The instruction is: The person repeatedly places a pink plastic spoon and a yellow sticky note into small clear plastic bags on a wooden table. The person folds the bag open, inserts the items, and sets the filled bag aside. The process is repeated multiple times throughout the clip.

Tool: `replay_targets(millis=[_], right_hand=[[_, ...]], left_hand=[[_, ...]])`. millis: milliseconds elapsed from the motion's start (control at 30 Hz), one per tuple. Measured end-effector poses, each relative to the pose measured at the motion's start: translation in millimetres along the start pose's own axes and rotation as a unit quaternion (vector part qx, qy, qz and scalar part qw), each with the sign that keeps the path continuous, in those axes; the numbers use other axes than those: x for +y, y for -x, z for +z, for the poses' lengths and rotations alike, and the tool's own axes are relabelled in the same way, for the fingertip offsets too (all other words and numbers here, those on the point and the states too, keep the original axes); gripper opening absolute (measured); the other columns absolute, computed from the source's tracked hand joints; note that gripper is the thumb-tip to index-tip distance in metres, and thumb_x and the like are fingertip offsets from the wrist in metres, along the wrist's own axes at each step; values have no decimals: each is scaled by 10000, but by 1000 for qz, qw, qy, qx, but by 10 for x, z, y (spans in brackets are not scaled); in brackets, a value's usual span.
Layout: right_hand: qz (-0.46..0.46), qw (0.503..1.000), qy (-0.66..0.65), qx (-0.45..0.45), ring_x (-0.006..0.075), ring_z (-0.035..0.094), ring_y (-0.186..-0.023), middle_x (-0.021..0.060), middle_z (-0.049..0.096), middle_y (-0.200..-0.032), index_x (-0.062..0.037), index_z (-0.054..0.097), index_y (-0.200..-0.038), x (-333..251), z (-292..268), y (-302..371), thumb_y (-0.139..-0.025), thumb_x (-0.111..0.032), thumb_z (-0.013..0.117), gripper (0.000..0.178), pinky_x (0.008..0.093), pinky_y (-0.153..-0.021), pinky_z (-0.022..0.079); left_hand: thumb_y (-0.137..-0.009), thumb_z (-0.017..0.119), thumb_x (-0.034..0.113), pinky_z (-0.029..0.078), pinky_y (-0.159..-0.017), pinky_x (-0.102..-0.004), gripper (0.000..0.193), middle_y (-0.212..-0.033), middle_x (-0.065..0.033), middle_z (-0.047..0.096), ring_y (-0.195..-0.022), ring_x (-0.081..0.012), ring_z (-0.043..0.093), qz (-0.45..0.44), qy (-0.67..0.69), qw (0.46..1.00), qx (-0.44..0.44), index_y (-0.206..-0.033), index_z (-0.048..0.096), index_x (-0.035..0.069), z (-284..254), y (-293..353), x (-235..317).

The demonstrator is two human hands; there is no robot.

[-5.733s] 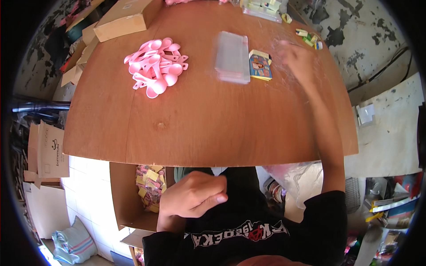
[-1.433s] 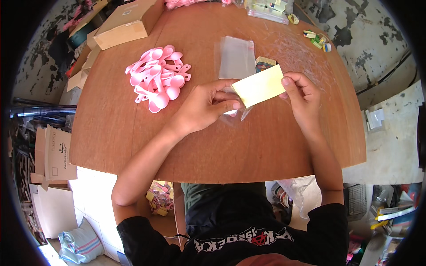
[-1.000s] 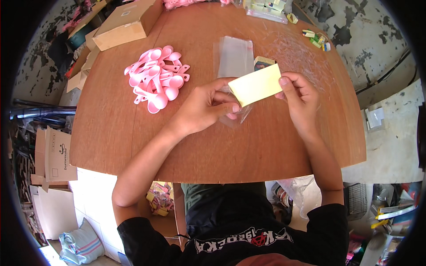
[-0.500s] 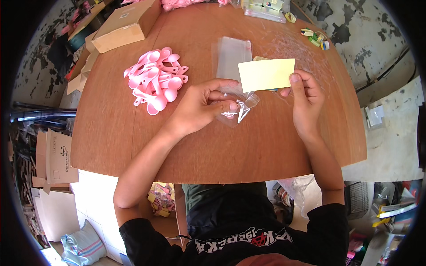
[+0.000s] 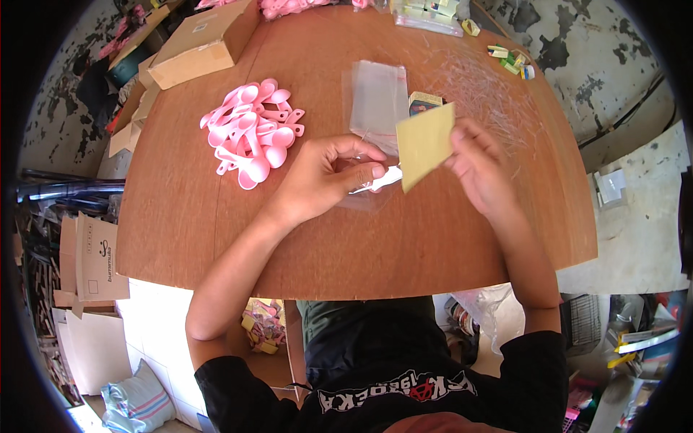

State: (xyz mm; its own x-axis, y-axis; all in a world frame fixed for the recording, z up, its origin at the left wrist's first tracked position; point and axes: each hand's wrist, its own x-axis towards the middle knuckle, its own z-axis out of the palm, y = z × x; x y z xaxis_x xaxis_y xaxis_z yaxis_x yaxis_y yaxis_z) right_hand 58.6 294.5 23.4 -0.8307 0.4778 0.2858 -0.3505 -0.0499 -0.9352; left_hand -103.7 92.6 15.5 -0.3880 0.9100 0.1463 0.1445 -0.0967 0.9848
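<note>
My left hand pinches a clear plastic bag above the table; a bit of pink shows by the thumb, too small to name. In my right hand a yellow card is gripped by its right edge and tilted. The card's left edge is close to the bag, and I cannot tell whether they touch. Left of my left hand lies a heap of pink plastic scoops. Beyond the hands is a stack of flat clear bags, and beside it a small box, partly hidden by the card.
Thin clear plastic strips litter the table's right side. A cardboard box stands at the far left, and small green and yellow pieces lie far right. Below the table edge, an open carton holds pink and yellow packs.
My right hand has turned the yellow card from nearly level to steeply tilted and brought it slightly left and down. More of the small box shows. My left hand stays nearly in place.
</note>
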Motion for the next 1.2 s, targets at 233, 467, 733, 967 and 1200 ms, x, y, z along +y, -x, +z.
replay_targets(millis=[233, 467, 733, 967, 1200], right_hand=[[173, 936, -238, -193, 318, 561, -1235, 186, 592, -1264, -4, 511, -1220, 302, 90, 79, -1006, -209, 518, 296, 489, -1069, 441], [193, 926, -278, -166, 343, 480, -1318, 226, 487, -1402, 3, 487, -1269, 243, 217, 117, -1019, -212, 484, 330, 501, -1126, 372], [76, 972, -205, -89, 263, 642, -1076, 161, 636, -1175, -11, 550, -1132, 181, 146, 113, -1043, -233, 460, 255, 404, -956, 505], [-176, 969, 158, 74, 84, 577, -779, 52, 636, -870, -10, 535, -1032, 35, 158, 103, -1036, -182, 496, 176, 245, -726, 483], [-174, 959, 206, 90, 78, 592, -780, 47, 637, -870, -9, 536, -1027, 30, 171, 125, -1019, -152, 529, 142, 234, -708, 499]], left_hand=[[-843, 748, 55, 512, -737, -269, 236, -960, -71, 685, -825, -124, 633, 206, -136, 936, 249, -1051, 653, -5, 207, -36, -48], [-832, 737, 6, 522, -770, -290, 386, -1098, -101, 640, -946, -152, 622, 140, -127, 975, 119, -1184, 580, -2, 196, 78, -61], [-896, 650, -46, 542, -908, -304, 478, -1131, -135, 684, -1014, -163, 662, 118, 38, 989, 86, -1339, 473, -50, 217, 26, 76], [-898, 641, -48, 563, -837, -282, 488, -1093, -137, 696, -966, -153, 677, 3, 128, 991, 47, -1351, 460, -61, 87, 16, 95], [-880, 654, -61, 560, -865, -298, 556, -1113, -128, 691, -987, -147, 675, -3, 73, 997, 4, -1389, 428, -58, 112, 47, 176]])
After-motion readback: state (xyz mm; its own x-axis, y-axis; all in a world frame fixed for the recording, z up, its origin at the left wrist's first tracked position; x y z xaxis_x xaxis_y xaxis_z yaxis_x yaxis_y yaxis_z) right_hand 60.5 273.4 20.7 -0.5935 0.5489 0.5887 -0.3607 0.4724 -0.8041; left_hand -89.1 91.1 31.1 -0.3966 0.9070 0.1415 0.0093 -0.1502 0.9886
